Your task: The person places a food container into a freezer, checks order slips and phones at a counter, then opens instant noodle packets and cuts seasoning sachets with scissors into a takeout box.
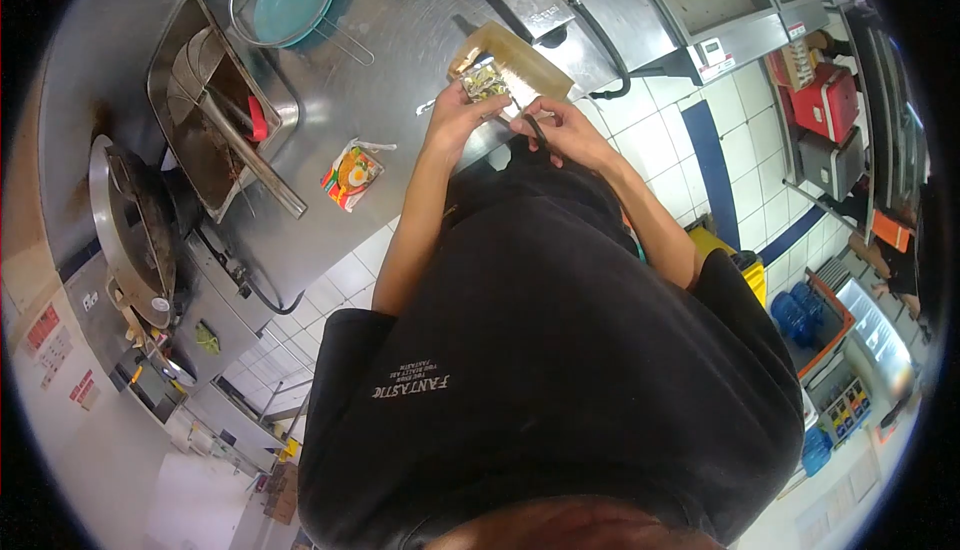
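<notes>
Near the counter's front edge, my left hand (463,115) is closed on a small sachet (484,80) with a silver and yellow-green print. My right hand (563,134) grips a pair of scissors (537,131) by dark handles, close beside the sachet. The blades are mostly hidden by my fingers, so I cannot tell whether they touch it. Behind both hands sits a yellowish plastic tub (535,65), partly covered by the sachet. An instant noodle packet (351,176) with a fried egg picture lies on the steel counter to the left.
A sieve with a blue-green bowl (293,2) stands at the back left. Left of the counter is a steel basin (215,115) holding a ladle and strainers. A large wok (130,225) is further left. A dark hose (605,40) hangs over the right edge.
</notes>
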A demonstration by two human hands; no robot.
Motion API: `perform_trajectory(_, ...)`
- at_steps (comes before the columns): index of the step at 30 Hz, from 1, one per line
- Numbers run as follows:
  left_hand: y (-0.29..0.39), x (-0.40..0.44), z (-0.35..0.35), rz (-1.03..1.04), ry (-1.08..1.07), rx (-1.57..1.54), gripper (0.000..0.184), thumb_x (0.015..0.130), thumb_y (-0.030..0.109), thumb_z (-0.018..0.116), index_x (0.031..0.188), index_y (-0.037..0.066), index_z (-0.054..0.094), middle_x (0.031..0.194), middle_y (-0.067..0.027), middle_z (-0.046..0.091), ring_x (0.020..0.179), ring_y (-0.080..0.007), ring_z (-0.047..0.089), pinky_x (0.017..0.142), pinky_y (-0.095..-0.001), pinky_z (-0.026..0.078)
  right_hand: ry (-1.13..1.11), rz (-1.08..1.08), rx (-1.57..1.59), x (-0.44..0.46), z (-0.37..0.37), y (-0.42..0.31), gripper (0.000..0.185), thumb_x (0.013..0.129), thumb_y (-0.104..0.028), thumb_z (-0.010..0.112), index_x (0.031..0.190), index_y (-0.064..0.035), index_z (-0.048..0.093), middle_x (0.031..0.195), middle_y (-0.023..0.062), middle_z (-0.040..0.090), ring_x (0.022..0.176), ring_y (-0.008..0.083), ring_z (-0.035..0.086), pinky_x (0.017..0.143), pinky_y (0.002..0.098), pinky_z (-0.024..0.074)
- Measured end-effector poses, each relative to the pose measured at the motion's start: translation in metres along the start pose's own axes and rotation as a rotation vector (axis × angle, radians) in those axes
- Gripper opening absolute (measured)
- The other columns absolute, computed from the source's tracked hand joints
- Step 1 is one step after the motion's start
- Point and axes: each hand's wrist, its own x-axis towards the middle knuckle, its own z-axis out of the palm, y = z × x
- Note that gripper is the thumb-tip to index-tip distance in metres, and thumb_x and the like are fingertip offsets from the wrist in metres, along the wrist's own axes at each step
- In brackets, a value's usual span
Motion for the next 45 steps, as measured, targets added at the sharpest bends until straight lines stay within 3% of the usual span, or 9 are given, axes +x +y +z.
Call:
perform_trajectory(9, 0.004, -0.009, 0.007, 0.024, 0.044, 0.04, 0.039, 0.088, 0.003, 0.083, 0.123, 0.002, 0.067, 0.111, -0.006, 0.073, 0.099, -0.0153, 0.07, 0.088, -0.0295, 0.056, -0.029, 0.004, -0.067, -0.008, -0.001, -0.003, 0.037, 0.095, -0.041, 0.075, 0.104, -0.0069, 0.065, 0.073, 0.0012, 0.067, 0.06, 0.0073, 0.058, 0.047, 0.0242, 0.0411)
perform_trajectory(14, -0.002, -0.007, 0.006, 0.077, 0.057, 0.005, 0.04, 0.085, 0.005, 0.086, 0.121, 0.003, 0.068, 0.108, -0.0041, 0.074, 0.092, -0.0116, 0.068, 0.077, -0.0263, 0.053, -0.018, -0.001, -0.028, -0.003, -0.002, 0.009, 0.036, 0.095, -0.041, 0.081, 0.108, -0.0099, 0.07, 0.072, -0.0004, 0.065, 0.055, 0.0057, 0.054, 0.045, 0.0233, 0.0375)
perform_trajectory(18, -0.001, -0.009, 0.006, 0.08, 0.078, 0.053, 0.04, 0.085, 0.005, 0.086, 0.121, 0.003, 0.068, 0.108, -0.004, 0.074, 0.092, -0.0112, 0.068, 0.078, -0.0265, 0.053, 0.0, -0.035, -0.002, -0.007, 0.002, 0.007, 0.037, 0.092, -0.037, 0.084, 0.1, -0.0066, 0.066, 0.066, -0.0006, 0.063, 0.05, 0.0059, 0.052, 0.042, 0.024, 0.0368)
perform_trajectory(20, 0.0, -0.011, 0.006, 0.048, 0.074, 0.045, 0.041, 0.085, 0.005, 0.086, 0.122, 0.003, 0.068, 0.108, -0.004, 0.074, 0.093, -0.0115, 0.069, 0.08, -0.0264, 0.055, -0.008, -0.003, -0.066, -0.01, 0.001, 0.005, 0.033, 0.095, -0.037, 0.082, 0.108, -0.0095, 0.071, 0.072, -0.0006, 0.065, 0.053, 0.0059, 0.054, 0.045, 0.0235, 0.038)
perform_trajectory(33, -0.001, -0.016, 0.012, 0.064, 0.049, 0.066, 0.042, 0.087, 0.005, 0.085, 0.123, -0.002, 0.065, 0.108, -0.007, 0.074, 0.097, -0.0145, 0.071, 0.083, -0.0274, 0.057, 0.006, 0.041, 0.001, -0.018, 0.005, 0.0, 0.042, 0.092, -0.046, 0.082, 0.109, -0.0116, 0.066, 0.074, -0.0004, 0.065, 0.05, 0.0079, 0.054, 0.045, 0.0234, 0.0398)
perform_trajectory(45, 0.002, -0.02, 0.015, 0.109, 0.068, 0.072, 0.046, 0.086, 0.003, 0.084, 0.128, 0.0, 0.064, 0.112, -0.0065, 0.074, 0.099, -0.0154, 0.071, 0.087, -0.0293, 0.059, -0.004, -0.017, 0.015, -0.015, 0.003, 0.011, 0.036, 0.092, -0.038, 0.084, 0.106, -0.0101, 0.067, 0.07, -0.0005, 0.065, 0.052, 0.0065, 0.054, 0.044, 0.024, 0.0369)
